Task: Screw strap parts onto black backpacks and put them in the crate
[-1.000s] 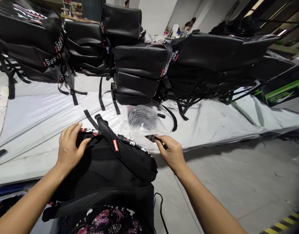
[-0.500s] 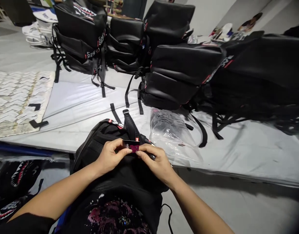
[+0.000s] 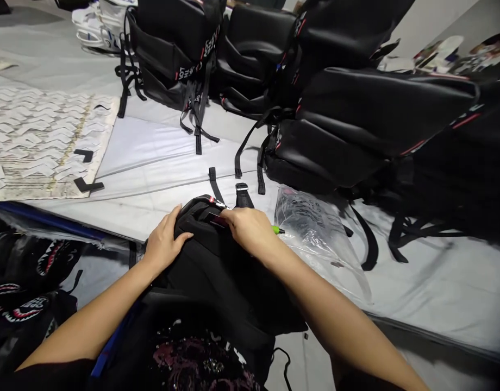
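A black backpack [image 3: 209, 260] leans at the table's front edge, its strap with a metal buckle [image 3: 242, 187] pointing away from me. My left hand [image 3: 163, 241] rests on the backpack's left side, thumb and fingers apart. Near the top of the bag, my right hand [image 3: 248, 231] is closed on a small dark tag [image 3: 217, 219]. A green-tipped tool [image 3: 277, 229] sticks out to the right from beneath my right hand; the rest of it is hidden.
Several black bags [image 3: 348, 125] stand across the back and right of the white table [image 3: 139, 206]. A clear plastic bag [image 3: 315, 228] lies right of the backpack. Cut pieces cover a sheet [image 3: 42, 141] at left. Shark-mouth printed bags [image 3: 50, 260] lie below left.
My left hand has let go of the tag and moved left onto the backpack. My right hand has moved up with the tag, and the green tip now shows. The view has shifted.
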`<state>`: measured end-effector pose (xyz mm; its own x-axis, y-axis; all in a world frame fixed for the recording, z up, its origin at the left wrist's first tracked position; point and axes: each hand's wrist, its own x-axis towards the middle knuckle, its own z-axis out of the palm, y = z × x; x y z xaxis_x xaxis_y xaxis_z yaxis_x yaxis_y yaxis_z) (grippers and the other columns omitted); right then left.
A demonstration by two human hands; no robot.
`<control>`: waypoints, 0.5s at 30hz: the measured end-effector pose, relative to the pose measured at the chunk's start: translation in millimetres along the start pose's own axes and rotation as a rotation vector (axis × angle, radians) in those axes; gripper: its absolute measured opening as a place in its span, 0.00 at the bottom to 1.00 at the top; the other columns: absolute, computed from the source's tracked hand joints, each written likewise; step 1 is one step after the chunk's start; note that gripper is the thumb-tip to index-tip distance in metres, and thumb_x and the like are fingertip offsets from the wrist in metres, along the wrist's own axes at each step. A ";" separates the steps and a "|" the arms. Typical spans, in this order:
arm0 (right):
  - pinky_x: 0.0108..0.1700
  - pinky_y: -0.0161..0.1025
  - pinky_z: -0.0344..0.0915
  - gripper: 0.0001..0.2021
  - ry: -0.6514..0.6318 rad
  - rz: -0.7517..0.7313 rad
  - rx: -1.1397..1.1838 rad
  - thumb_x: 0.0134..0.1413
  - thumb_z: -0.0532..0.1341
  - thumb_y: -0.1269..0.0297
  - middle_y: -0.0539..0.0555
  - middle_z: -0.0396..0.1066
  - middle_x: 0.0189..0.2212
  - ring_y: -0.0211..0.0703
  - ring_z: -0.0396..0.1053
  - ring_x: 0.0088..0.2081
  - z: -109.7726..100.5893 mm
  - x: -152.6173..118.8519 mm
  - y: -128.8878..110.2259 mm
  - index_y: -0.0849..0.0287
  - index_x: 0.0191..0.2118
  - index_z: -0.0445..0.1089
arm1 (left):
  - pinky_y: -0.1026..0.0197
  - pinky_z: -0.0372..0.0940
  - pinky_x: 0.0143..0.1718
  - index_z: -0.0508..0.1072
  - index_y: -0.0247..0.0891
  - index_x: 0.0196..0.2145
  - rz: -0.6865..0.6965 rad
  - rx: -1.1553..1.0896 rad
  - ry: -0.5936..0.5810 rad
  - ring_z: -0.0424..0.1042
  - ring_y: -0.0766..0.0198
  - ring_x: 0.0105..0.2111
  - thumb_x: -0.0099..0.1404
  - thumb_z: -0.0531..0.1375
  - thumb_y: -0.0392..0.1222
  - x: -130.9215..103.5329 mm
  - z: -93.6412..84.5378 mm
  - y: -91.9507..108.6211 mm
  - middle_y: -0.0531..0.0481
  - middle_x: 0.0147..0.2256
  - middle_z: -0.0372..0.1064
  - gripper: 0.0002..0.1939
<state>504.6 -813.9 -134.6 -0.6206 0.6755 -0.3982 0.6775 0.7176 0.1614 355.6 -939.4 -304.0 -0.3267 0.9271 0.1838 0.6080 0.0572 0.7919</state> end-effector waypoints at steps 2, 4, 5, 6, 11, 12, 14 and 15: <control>0.31 0.40 0.54 0.14 -0.046 -0.006 -0.079 0.65 0.52 0.70 0.55 0.79 0.36 0.49 0.76 0.38 -9.7 9.9 -5.7 0.53 0.43 0.76 | 0.49 0.70 0.55 0.54 0.42 0.67 0.018 -0.035 0.056 0.70 0.50 0.57 0.67 0.63 0.47 -0.9 0.9 -2.0 0.40 0.58 0.67 0.36; 0.31 0.40 0.53 0.13 -0.080 0.002 -0.114 0.64 0.53 0.70 0.55 0.79 0.37 0.50 0.76 0.39 -17.1 15.4 -9.9 0.53 0.42 0.76 | 0.51 0.70 0.55 0.56 0.44 0.66 0.071 -0.064 0.096 0.71 0.53 0.56 0.68 0.62 0.47 -2.3 0.3 -4.0 0.42 0.57 0.69 0.33; 0.31 0.40 0.53 0.13 -0.095 0.003 -0.125 0.64 0.53 0.70 0.56 0.80 0.37 0.50 0.76 0.39 -19.0 17.1 -11.8 0.53 0.43 0.76 | 0.52 0.69 0.56 0.56 0.45 0.66 0.103 -0.069 0.110 0.71 0.54 0.56 0.68 0.61 0.46 -3.1 -0.2 -5.2 0.43 0.56 0.69 0.32; 0.31 0.40 0.54 0.13 -0.107 -0.001 -0.136 0.64 0.53 0.70 0.56 0.80 0.37 0.51 0.76 0.38 -19.5 18.4 -13.7 0.53 0.43 0.76 | 0.52 0.69 0.56 0.57 0.45 0.66 0.133 -0.063 0.120 0.71 0.54 0.55 0.69 0.61 0.46 -4.0 -0.7 -6.5 0.43 0.56 0.69 0.31; 0.32 0.39 0.55 0.15 -0.151 -0.127 -0.116 0.61 0.53 0.74 0.57 0.79 0.35 0.49 0.76 0.37 -11.2 27.2 -22.0 0.55 0.42 0.76 | 0.46 0.69 0.53 0.58 0.46 0.67 0.174 0.089 0.001 0.68 0.47 0.57 0.69 0.60 0.46 -4.4 -3.3 -4.6 0.36 0.59 0.63 0.31; 0.31 0.38 0.55 0.14 -0.178 -0.142 -0.096 0.61 0.54 0.73 0.56 0.79 0.35 0.48 0.76 0.37 -10.4 29.5 -23.0 0.54 0.42 0.77 | 0.42 0.68 0.54 0.59 0.46 0.67 0.168 0.120 -0.032 0.66 0.44 0.58 0.68 0.60 0.45 -2.6 -4.0 -1.4 0.34 0.61 0.60 0.32; 0.31 0.38 0.55 0.13 -0.236 -0.146 -0.069 0.61 0.55 0.72 0.54 0.80 0.35 0.48 0.76 0.38 -12.0 33.2 -24.2 0.53 0.41 0.77 | 0.35 0.62 0.57 0.61 0.46 0.66 0.180 0.153 -0.060 0.59 0.38 0.62 0.67 0.62 0.45 3.5 -5.1 7.1 0.31 0.65 0.53 0.31; 0.32 0.38 0.56 0.13 -0.251 -0.132 -0.073 0.61 0.55 0.72 0.54 0.80 0.36 0.48 0.76 0.38 -14.3 34.2 -24.4 0.52 0.41 0.77 | 0.32 0.59 0.59 0.64 0.44 0.64 0.193 0.156 -0.059 0.56 0.36 0.64 0.66 0.63 0.44 7.7 -5.5 11.6 0.31 0.66 0.50 0.30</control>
<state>461.1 -805.8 -139.2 -0.5780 0.5191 -0.6297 0.5618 0.8128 0.1544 356.1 -933.6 -290.2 -0.1540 0.9460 0.2851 0.7611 -0.0704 0.6448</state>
